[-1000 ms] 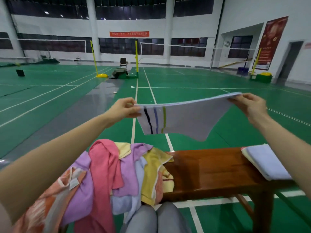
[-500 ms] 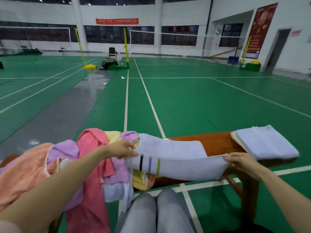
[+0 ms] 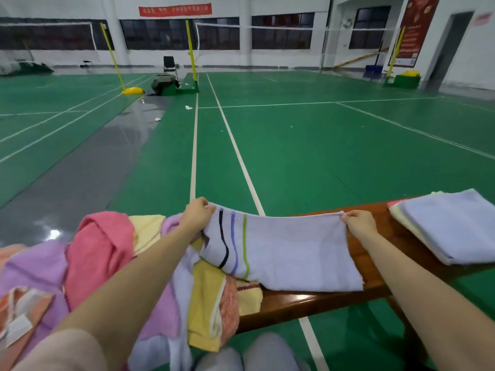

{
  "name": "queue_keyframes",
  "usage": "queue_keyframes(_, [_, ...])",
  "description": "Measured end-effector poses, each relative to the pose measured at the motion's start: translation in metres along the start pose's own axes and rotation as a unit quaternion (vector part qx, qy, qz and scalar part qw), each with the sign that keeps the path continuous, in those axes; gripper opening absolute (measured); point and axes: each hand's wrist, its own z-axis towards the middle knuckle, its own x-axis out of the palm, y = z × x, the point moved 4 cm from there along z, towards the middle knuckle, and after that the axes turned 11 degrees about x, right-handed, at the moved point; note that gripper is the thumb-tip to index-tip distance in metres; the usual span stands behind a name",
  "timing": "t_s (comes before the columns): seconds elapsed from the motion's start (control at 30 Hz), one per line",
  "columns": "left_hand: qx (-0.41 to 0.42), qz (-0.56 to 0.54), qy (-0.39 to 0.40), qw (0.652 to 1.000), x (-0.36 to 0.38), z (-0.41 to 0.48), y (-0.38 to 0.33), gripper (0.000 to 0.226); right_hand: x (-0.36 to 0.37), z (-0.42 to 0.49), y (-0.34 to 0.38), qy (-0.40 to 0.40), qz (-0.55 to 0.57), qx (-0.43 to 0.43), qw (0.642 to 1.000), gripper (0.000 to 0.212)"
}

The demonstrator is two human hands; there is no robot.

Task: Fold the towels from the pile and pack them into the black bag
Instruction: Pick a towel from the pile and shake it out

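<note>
A pale lilac towel [image 3: 289,250] with black, blue and green stripes lies folded over on the wooden bench [image 3: 308,303]. My left hand [image 3: 197,215] pinches its far left corner by the stripes. At the far right corner, my right hand [image 3: 359,223] pinches the edge. The towel's left part overlaps the pile of towels [image 3: 107,258], which is pink, purple, yellow and orange and covers the bench's left end. The black bag is not in view.
A stack of folded towels [image 3: 450,226], lilac on yellow, sits on the bench's right end. My knees [image 3: 246,354] show at the bottom edge. Green court floor with white lines stretches beyond, with net posts [image 3: 191,54] far off.
The towel came down from the air onto the bench. Both hands then carried its near edge forward to the far side, folding it over.
</note>
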Motion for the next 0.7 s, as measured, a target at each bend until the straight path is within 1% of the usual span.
queue_keyframes(0.1, [0.002,0.054,0.04,0.998,0.016,0.011,0.006,0.03,0.016,0.004,-0.012,-0.01,-0.053,0.046,0.998,0.026])
queue_keyframes(0.2, [0.009,0.102,0.057,0.993,0.021,0.02,0.007,0.033,0.024,0.0,-0.025,-0.023,-0.088,0.079,0.993,0.029])
queue_keyframes(0.3, [-0.009,0.108,0.09,0.99,0.022,0.023,0.011,0.045,0.026,-0.007,-0.027,-0.024,-0.115,0.094,0.989,0.045])
queue_keyframes(0.33, [0.003,0.149,0.102,0.984,0.022,0.022,0.01,0.047,0.026,-0.01,-0.026,-0.014,-0.136,0.099,0.986,0.051])
queue_keyframes(0.37, [0.037,0.212,0.102,0.971,0.022,0.02,0.004,0.045,0.025,-0.012,-0.025,-0.002,-0.155,0.104,0.982,0.055])
queue_keyframes(0.4, [0.092,0.275,0.087,0.953,0.024,0.016,-0.007,0.04,0.024,-0.015,-0.023,0.012,-0.174,0.109,0.979,0.059])
queue_keyframes(0.43, [0.159,0.309,0.069,0.935,0.03,0.008,-0.023,0.036,0.024,-0.017,-0.022,0.025,-0.185,0.116,0.976,0.062])
queue_keyframes(0.47, [0.224,0.31,0.069,0.921,0.042,-0.002,-0.042,0.034,0.023,-0.019,-0.02,0.037,-0.185,0.13,0.973,0.063])
queue_keyframes(0.5, [0.285,0.292,0.093,0.908,0.059,-0.017,-0.062,0.031,0.022,-0.019,-0.02,0.048,-0.17,0.15,0.973,0.063])
queue_keyframes(0.57, [0.377,0.238,0.179,0.877,0.101,-0.051,-0.098,0.024,0.019,-0.019,-0.021,0.073,-0.101,0.189,0.974,0.053])
queue_keyframes(0.63, [0.408,0.195,0.25,0.856,0.141,-0.079,-0.124,0.025,0.017,-0.019,-0.026,0.089,-0.044,0.213,0.972,0.036])
queue_keyframes(0.7, [0.402,0.154,0.277,0.859,0.172,-0.095,-0.139,0.033,0.016,-0.02,-0.031,0.095,-0.02,0.221,0.97,0.025])
